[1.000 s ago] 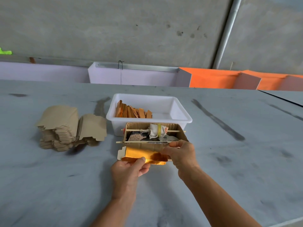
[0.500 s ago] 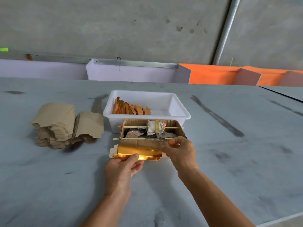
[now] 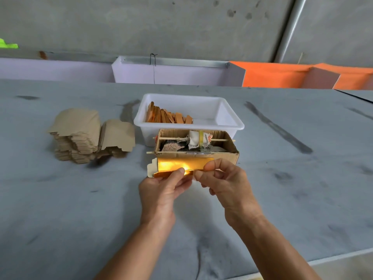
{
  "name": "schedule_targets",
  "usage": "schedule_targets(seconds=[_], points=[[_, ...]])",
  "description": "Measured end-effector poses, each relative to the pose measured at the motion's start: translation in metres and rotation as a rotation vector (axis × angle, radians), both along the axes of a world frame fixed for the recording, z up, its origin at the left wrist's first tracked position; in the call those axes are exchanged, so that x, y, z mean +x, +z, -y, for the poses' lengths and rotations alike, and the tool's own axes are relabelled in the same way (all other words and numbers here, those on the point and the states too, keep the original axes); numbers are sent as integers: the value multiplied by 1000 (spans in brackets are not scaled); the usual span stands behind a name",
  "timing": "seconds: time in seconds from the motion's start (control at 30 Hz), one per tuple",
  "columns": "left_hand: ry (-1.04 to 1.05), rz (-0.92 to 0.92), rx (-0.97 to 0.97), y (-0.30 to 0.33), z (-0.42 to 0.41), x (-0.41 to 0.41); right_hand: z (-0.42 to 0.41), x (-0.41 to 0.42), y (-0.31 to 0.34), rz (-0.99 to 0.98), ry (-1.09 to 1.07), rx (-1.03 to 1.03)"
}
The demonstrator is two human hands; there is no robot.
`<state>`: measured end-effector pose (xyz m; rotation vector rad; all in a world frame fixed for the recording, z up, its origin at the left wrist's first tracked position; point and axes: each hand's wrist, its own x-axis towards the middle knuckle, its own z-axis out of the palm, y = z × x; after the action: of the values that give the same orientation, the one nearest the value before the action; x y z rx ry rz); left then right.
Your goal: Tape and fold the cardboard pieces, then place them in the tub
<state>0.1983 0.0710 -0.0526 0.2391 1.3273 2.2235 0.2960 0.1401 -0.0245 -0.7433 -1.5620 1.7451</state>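
Both hands hold one gold-faced cardboard piece [image 3: 177, 166] just above the table, in front of a brown cardboard box [image 3: 222, 156]. My left hand [image 3: 163, 190] pinches its lower folded edge with thumb on top. My right hand [image 3: 226, 182] pinches the right part between thumb and fingers. The piece is partly folded, its shiny side facing me. Behind the box stands the white tub [image 3: 230, 118], with several folded orange-gold pieces [image 3: 167, 116] leaning at its left side.
A pile of flat brown cardboard blanks [image 3: 84, 136] lies on the grey table to the left. The brown box holds two wooden sticks and a cloth-wrapped roll [image 3: 198, 139]. White and orange bins [image 3: 177, 73] line the far edge by the wall.
My right hand has slid left along the gold piece toward my left hand, so both now pinch it near the middle. The piece is folded further.
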Motion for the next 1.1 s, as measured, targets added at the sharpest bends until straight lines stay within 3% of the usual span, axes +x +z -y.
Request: schedule_targets(seconds=[0.33,1.1], points=[[-59,-8,1,2,2,7,1,3,7,-30,56,65],[-44,-26,-19,6,3,11,-2,2,7,122,-11,55]])
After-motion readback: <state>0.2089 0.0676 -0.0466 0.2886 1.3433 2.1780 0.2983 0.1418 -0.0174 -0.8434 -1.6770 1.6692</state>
